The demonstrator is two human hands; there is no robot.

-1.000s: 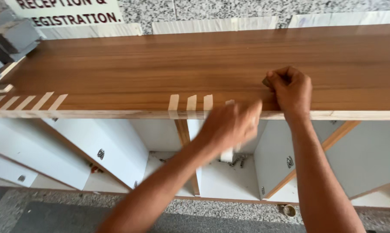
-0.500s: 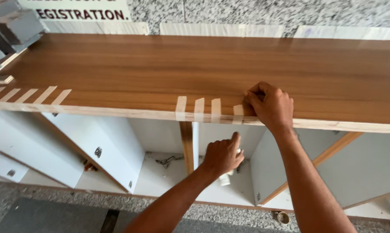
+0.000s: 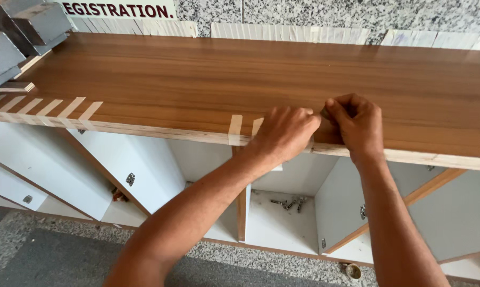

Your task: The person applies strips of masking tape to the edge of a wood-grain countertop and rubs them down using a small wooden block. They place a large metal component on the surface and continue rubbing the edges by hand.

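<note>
Fingers [image 3: 325,110] of both hands meet at the counter's [image 3: 197,74] front edge, pinching what looks like a strip of tape, hidden between them. Left hand [image 3: 285,133] lies knuckles-up beside the curled right hand [image 3: 357,121]. Two tape strips [image 3: 234,129] cross the edge just left; white cabinet doors [image 3: 117,170] hang open below.

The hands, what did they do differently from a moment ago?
The left hand came up from below the counter, where it hung half a second ago, to the front edge beside the right hand. Both hands now meet there, fingertips pinched together; what they pinch is too small to tell. The right hand stayed at the edge. The wooden countertop and the tape strips on it look unchanged.
</note>
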